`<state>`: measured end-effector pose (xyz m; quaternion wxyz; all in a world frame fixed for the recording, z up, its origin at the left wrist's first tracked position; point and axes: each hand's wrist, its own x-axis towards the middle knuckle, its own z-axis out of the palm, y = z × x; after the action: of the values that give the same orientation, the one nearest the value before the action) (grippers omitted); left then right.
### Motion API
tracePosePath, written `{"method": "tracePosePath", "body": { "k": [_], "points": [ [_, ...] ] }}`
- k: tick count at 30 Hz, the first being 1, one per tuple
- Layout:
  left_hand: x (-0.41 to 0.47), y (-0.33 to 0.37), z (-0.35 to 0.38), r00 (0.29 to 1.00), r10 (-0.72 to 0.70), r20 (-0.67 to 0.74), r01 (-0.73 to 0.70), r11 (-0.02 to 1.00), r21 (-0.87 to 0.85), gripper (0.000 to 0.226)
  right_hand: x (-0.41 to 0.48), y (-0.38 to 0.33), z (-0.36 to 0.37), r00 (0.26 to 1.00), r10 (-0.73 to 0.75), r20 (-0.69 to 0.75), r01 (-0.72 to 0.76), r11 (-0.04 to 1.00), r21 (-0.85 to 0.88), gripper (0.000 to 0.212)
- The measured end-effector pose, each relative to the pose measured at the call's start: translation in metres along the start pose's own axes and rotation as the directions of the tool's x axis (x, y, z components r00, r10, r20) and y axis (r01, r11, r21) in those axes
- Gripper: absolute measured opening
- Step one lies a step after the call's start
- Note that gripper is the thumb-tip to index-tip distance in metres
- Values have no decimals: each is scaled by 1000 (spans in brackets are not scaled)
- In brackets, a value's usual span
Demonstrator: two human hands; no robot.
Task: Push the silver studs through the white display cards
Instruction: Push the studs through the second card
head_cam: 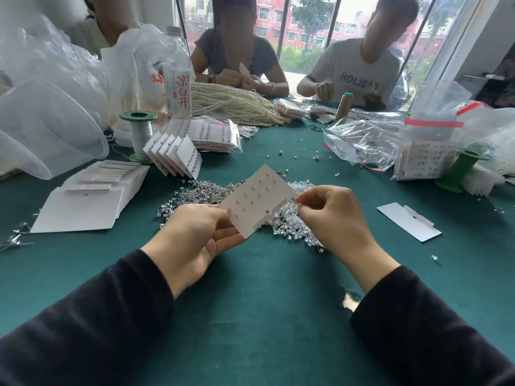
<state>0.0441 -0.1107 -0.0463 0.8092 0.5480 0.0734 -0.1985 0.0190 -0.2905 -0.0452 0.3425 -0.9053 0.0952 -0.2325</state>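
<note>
Gripping a mostly studded card [257, 200] in our left hand [195, 232], right hand [331, 215] pinching seemingly a stud beside it, we judge blank cards [83, 201] left of it remain

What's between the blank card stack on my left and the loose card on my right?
The heap of silver studs, seen in the head view. Above it your left hand holds a studded card, with your right hand beside its edge.

On green table [264, 316] — bottle [178, 76] upright left of pearl strands [231, 103], spool [139, 135] nearer, clear bags [362, 140] right. Opposite: person in grey [234, 51], person in white [359, 71].
</note>
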Motion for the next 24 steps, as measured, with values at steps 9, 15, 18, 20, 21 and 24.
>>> {"method": "tracePosePath", "body": {
  "k": [9,15,18,20,21,24],
  "points": [
    [-1,-1,0,998,49,-45,-45,997,70,13,0,-4,-9,991,21,-136,-9,996,86,8],
    [-2,-13,7,979,196,-58,-175,950,258,21,-17,-34,-5,872,-377,-312,419,905,75,5],
    [-5,-18,8,959,284,-19,-258,896,362,28,-30,-42,14,813,-559,-161,572,818,51,4],
    [-7,-18,9,957,291,0,-271,890,367,31,-31,-41,24,834,-549,-52,551,833,51,4],
    [-8,-18,9,959,285,-2,-265,895,359,29,-31,-39,27,850,-526,-23,527,849,49,4],
    [-8,-16,10,963,269,-12,-247,899,362,24,-28,-34,30,871,-490,16,487,869,89,4]
  ]
}}
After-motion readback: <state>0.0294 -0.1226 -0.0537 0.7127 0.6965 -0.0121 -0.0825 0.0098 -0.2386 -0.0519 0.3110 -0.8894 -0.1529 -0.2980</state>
